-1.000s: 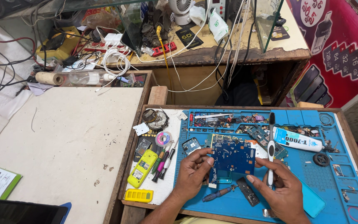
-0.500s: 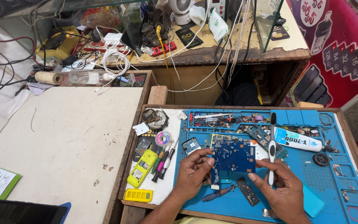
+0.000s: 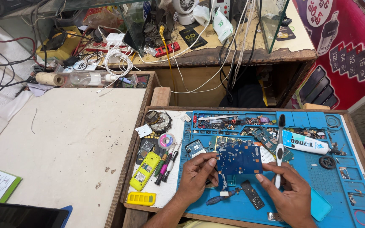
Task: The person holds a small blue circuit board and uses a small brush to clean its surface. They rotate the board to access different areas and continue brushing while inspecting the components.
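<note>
The left hand (image 3: 197, 175) holds the left edge of a blue board (image 3: 238, 159), with the thumb on top and the fingers curled behind it. The right hand (image 3: 290, 192) pinches the lower right corner of the same board with thumb and forefinger, and its other fingers are closed around the handle of a brush (image 3: 279, 147) (white, with dark bristles at the far end). The board is lifted a little above the blue mat (image 3: 351, 190), near the front edge of the tabletop (image 3: 134, 147), and it is tilted toward the camera.

Under the hands, on the mat, lie a small blue screwdriver (image 3: 218, 198) and a dark narrow part (image 3: 252, 194). A white tube (image 3: 307, 143) lies just beside the brush, toward the right edge, and a small black wheel (image 3: 327, 162) is near it. At the left of the mat, on a white cloth, there are a yellow phone (image 3: 145, 170), some screwdrivers (image 3: 165, 164) and a yellow tray (image 3: 141, 198) at the front left corner. A solder roll (image 3: 166, 140) lies behind the phone. More small boards fill the compartments at the back edge of the mat.
</note>
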